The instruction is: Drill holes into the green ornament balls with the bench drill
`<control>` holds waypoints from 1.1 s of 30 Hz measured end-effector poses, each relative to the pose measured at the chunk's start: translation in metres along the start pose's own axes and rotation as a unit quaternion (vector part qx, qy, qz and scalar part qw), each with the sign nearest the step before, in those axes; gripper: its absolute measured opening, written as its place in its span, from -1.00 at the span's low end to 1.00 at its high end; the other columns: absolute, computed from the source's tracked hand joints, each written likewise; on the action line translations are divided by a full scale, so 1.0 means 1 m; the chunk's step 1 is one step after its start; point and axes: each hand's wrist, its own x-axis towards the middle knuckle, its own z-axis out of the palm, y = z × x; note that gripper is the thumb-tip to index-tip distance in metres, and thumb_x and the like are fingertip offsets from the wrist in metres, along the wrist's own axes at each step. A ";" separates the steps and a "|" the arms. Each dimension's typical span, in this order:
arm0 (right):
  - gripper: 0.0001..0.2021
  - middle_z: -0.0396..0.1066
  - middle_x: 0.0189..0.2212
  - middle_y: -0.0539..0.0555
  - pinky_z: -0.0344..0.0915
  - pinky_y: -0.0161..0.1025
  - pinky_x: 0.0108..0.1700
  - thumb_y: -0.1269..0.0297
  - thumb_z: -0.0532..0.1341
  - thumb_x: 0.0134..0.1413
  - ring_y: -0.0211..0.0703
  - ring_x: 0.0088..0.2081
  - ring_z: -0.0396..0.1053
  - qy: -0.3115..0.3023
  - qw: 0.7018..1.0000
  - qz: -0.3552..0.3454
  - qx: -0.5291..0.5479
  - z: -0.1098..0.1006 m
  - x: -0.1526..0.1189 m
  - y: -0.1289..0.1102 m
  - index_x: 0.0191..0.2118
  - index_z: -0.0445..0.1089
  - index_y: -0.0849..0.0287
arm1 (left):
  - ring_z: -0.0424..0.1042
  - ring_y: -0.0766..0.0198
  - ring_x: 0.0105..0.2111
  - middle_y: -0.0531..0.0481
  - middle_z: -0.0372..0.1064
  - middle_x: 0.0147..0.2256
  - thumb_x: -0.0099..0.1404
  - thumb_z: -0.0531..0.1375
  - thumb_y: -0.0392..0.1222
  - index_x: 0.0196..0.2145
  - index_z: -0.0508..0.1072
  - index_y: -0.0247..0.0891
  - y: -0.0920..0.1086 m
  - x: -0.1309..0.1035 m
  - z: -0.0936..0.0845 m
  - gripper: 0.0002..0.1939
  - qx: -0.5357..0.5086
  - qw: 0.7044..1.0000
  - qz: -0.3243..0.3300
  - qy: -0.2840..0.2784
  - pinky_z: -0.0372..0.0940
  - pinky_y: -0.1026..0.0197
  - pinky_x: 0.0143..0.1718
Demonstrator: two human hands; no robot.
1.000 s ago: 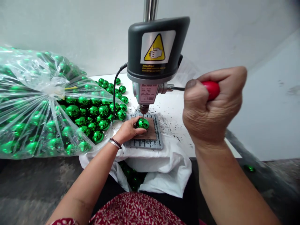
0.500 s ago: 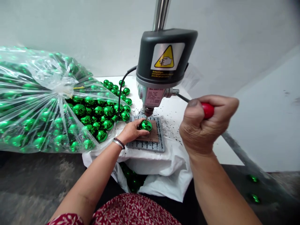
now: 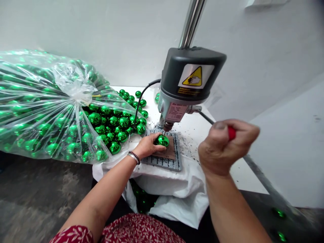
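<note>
A shiny green bauble [image 3: 162,140] rests on a brown board [image 3: 170,152] that lies on the grey drill base [image 3: 177,165]. My left hand [image 3: 149,145] holds it from the left, thumb in front and fingers behind. Right above stands the bench drill [image 3: 193,76], its thin bit [image 3: 164,132] at the top of the bauble; whether it has gone in I cannot tell. My right hand [image 3: 225,146] is closed around the red knob [image 3: 231,133] of the drill's feed lever [image 3: 205,116], with the knob mostly hidden by my fingers.
A big clear plastic bag [image 3: 50,111] full of green baubles fills the left, with loose baubles [image 3: 143,103] beside it on the white table [image 3: 197,125]. Dark shavings lie around the base. A white sack [image 3: 182,199] with green baubles hangs at the front edge. A black cable [image 3: 141,96] curves left of the drill.
The whole view has shifted and tilted, so the drill appears further right and lower. My left hand still holds the bauble under the bit and my right hand still grips the lever's knob.
</note>
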 end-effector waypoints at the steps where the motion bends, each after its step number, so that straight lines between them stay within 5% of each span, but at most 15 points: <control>1: -0.85 0.21 -0.49 -0.04 0.11 -0.38 -0.43 0.22 0.06 0.13 -0.44 -0.49 0.16 0.001 1.000 0.012 -0.004 0.003 0.013 -0.002 -0.36 0.18 0.19 | 0.46 0.08 -0.04 -0.07 0.49 -0.02 0.05 0.38 -0.09 0.12 0.41 -0.23 0.001 -0.001 0.001 -0.34 -0.002 1.000 -0.001 0.004 0.28 0.15 0.06; 7: -0.87 0.24 -0.50 -0.09 0.10 -0.40 -0.34 0.30 0.15 0.09 -0.50 -0.46 0.12 -0.095 0.984 0.145 -0.046 0.018 0.074 -0.012 -0.37 0.21 0.25 | 0.45 0.18 -0.20 -0.01 0.50 -0.16 0.09 0.33 -0.12 0.05 0.42 -0.21 0.005 -0.021 -0.008 -0.45 -0.055 0.998 0.009 0.013 0.34 0.17 -0.12; 14: -0.92 0.21 -0.49 -0.12 0.11 -0.37 -0.29 0.36 0.16 0.07 -0.52 -0.43 0.11 -0.080 0.978 0.187 -0.056 0.020 0.072 -0.017 -0.37 0.29 0.27 | 0.45 0.22 -0.33 -0.06 0.53 -0.17 0.08 0.36 -0.03 0.14 0.41 -0.20 0.005 -0.060 -0.053 -0.34 0.018 0.991 0.010 -0.134 0.36 0.22 -0.26; 18: -0.90 0.20 -0.50 -0.15 0.13 -0.34 -0.27 0.33 0.16 0.08 -0.52 -0.42 0.13 -0.076 0.979 0.183 -0.040 0.020 0.071 -0.018 -0.33 0.34 0.26 | 0.49 0.16 -0.16 -0.15 0.50 -0.04 0.30 0.19 -0.07 0.09 0.45 -0.28 -0.002 -0.048 -0.064 -0.56 0.142 0.990 -0.008 0.000 0.37 0.18 -0.08; 21: -0.87 0.23 -0.47 -0.16 0.16 -0.32 -0.23 0.31 0.14 0.12 -0.52 -0.39 0.15 -0.081 0.981 0.174 -0.031 0.019 0.070 -0.018 -0.28 0.35 0.27 | 0.39 0.11 0.09 -0.19 0.32 0.17 0.34 0.09 -0.27 0.17 0.35 -0.26 -0.004 -0.025 -0.062 -0.56 0.298 0.950 -0.014 0.089 0.32 0.15 0.07; 25: -0.86 0.24 -0.44 -0.15 0.20 -0.32 -0.20 0.31 0.13 0.13 -0.52 -0.37 0.18 -0.090 0.978 0.183 -0.035 0.017 0.069 -0.018 -0.27 0.34 0.29 | 0.46 0.07 0.03 -0.21 0.17 0.27 0.29 0.07 -0.38 0.28 0.15 -0.21 0.001 0.003 -0.055 -0.39 0.434 0.899 -0.041 0.042 0.41 0.13 -0.10; 28: -0.84 0.25 -0.42 -0.15 0.22 -0.33 -0.18 0.28 0.12 0.13 -0.53 -0.35 0.20 -0.095 0.979 0.177 -0.027 0.016 0.070 -0.018 -0.27 0.31 0.30 | 0.50 0.01 -0.05 -0.31 0.26 0.19 0.27 0.09 -0.36 0.22 0.22 -0.32 0.003 0.013 -0.052 -0.46 0.475 0.877 -0.064 0.036 0.42 0.08 -0.18; 33: -0.83 0.22 -0.44 -0.15 0.20 -0.34 -0.21 0.26 0.12 0.12 -0.52 -0.35 0.21 -0.099 0.979 0.175 -0.017 0.014 0.068 -0.019 -0.31 0.26 0.29 | 0.49 -0.08 -0.09 -0.29 0.37 0.06 0.20 0.20 -0.22 0.10 0.33 -0.34 0.003 0.005 -0.054 -0.50 0.452 0.889 -0.049 0.057 0.38 0.00 -0.16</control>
